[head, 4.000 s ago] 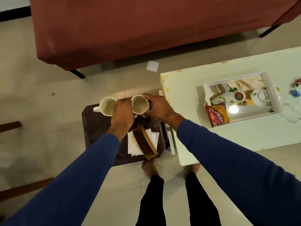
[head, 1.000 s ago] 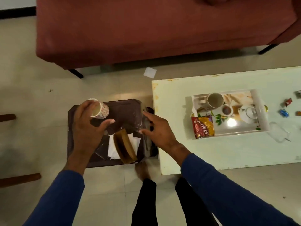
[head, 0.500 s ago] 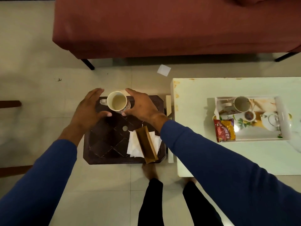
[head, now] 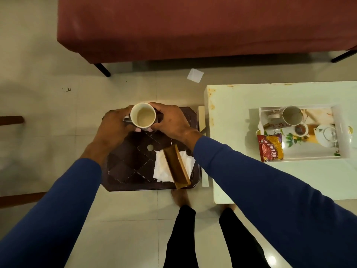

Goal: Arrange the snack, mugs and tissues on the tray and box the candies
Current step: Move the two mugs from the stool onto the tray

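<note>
Both hands, left (head: 114, 126) and right (head: 172, 120), curl their fingers (head: 138, 130) around a mug (head: 143, 117) at frame centre, above a dark tabletop (head: 131, 167) holding tissues (head: 161, 169).

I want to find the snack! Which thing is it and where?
Look at the white table on the right, then at the white tray on it. The snack packet lies at the tray's near left corner. It is the only red and yellow bag there; its neighbours are a mug and a white teapot.

Left grip (head: 114, 125), right grip (head: 171, 122) curled, facing.
</note>
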